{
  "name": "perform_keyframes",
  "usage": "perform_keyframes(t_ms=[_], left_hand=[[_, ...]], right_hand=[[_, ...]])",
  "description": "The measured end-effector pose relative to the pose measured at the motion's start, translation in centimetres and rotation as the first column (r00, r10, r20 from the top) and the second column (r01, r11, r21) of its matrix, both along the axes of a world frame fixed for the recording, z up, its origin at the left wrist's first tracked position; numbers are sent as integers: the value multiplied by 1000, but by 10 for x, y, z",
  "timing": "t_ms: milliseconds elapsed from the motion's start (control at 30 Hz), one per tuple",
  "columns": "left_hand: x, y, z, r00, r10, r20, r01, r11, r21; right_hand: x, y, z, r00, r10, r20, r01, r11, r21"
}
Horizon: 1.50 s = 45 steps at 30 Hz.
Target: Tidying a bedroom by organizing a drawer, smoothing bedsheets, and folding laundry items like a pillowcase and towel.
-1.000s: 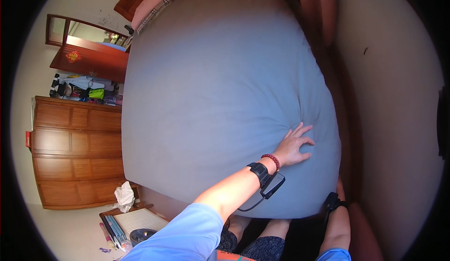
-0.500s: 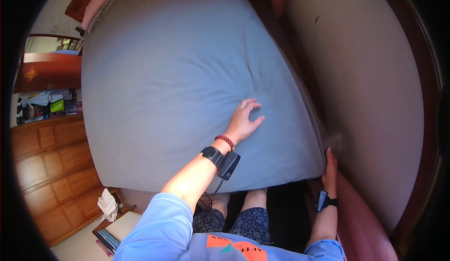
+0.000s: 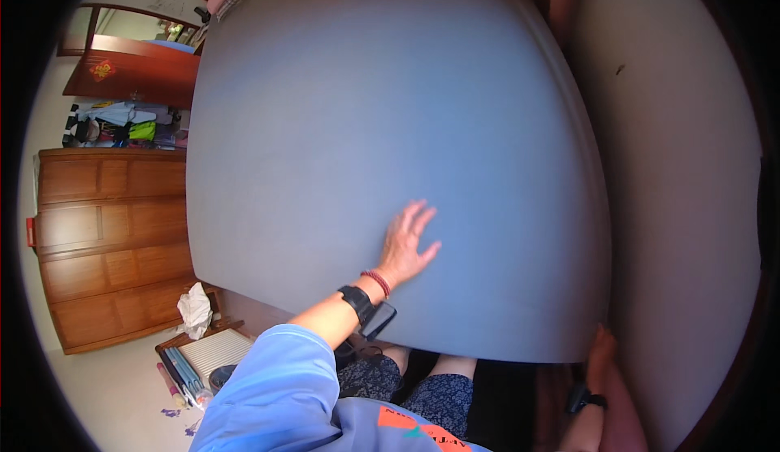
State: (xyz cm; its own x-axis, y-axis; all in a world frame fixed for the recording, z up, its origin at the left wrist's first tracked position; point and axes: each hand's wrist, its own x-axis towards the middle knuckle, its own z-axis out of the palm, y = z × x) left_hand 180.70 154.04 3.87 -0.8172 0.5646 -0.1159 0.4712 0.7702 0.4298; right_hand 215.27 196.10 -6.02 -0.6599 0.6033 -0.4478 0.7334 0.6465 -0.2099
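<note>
Our left hand (image 3: 409, 245) lies flat, palm down, fingers (image 3: 418, 215) spread wide, on the smooth grey fitted sheet (image 3: 366, 127) that covers the mattress. The grip is wide open and holds nothing; it only presses on the cloth. The hand sits near the bed's near edge, closer to the near right corner than to the near left one. A red bead bracelet (image 3: 376, 281) circles the wrist, and just behind it a black wrist strap (image 3: 356, 300) carries a small dark device (image 3: 379, 320) that hangs off the near edge of the bed. The light blue sleeve (image 3: 272, 387) of the arm comes in from below.

Our right hand (image 3: 600, 353) is low at the near right corner of the bed, touching the underside of the sheet's edge there; we cannot tell whether its grip is closed on the cloth. A black wristband (image 3: 587, 399) sits on that wrist.

The sheet lies taut across the whole bed, with no visible folds. A plain beige wall (image 3: 682, 168) runs along the bed's right edge. Beyond the left edge stands a brown wooden cabinet (image 3: 114, 241); near the near left corner, crumpled white paper (image 3: 195, 310) rests on a low stand.
</note>
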Motion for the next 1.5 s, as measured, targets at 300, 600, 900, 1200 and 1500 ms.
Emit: perform_keyframes(t_ms=[300,600,900,1200,1500], left_hand=[[7,-113,-50,873,432,-225,-464,879,-111],[123,-114,25,980,-90,176,69,990,119],[134,-225,25,797,-9,604,177,960,-218],[109,-247,71,848,143,510,-23,972,-234],[86,-203,109,780,71,621,-47,997,-56]], right_hand=[[-32,-24,-35,997,15,74,-19,999,49],[-53,-30,2,995,-89,-45,91,995,46],[-68,-211,114,892,59,447,217,813,-540],[-65,-223,324,919,-79,-386,53,996,-78],[-89,-227,390,734,-194,-651,120,980,-157]])
